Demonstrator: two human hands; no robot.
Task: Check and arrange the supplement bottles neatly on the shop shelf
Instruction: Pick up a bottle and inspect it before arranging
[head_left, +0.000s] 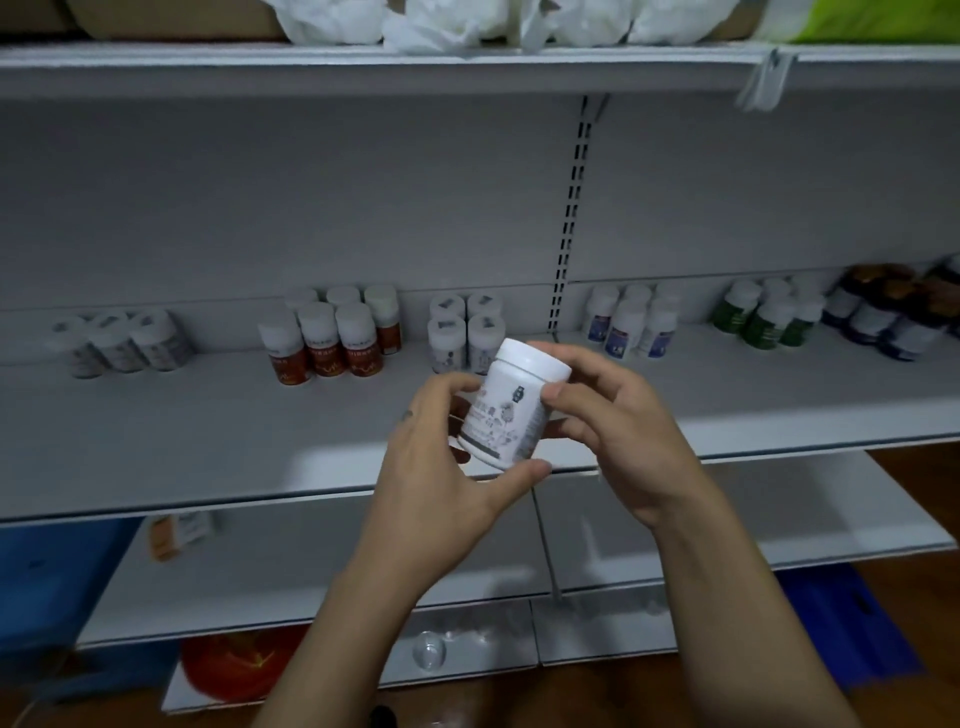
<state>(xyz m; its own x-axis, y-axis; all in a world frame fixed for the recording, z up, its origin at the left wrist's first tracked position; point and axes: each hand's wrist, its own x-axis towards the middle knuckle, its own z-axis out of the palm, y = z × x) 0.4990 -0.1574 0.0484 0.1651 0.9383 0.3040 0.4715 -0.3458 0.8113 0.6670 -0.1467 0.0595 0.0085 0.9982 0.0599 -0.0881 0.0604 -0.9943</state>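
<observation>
I hold a white supplement bottle (511, 402) with a white cap and a grey-printed label, tilted, in front of the middle shelf (208, 441). My left hand (441, 462) grips its lower body from the left, thumb under the base. My right hand (608, 415) holds its upper part from the right, thumb on the label just under the cap. Behind it on the shelf stand matching white bottles (465, 332), orange-labelled bottles (332, 338), grey-labelled bottles (124, 343), blue-labelled bottles (631, 325), green bottles (763, 317) and dark bottles (883, 312).
The bottle groups stand along the back of the middle shelf. White plastic bags (441, 21) lie on the top shelf (363, 62). A lower shelf (311, 571) holds an orange box (176, 532). A red object (234, 665) and a blue one (841, 623) sit near the floor.
</observation>
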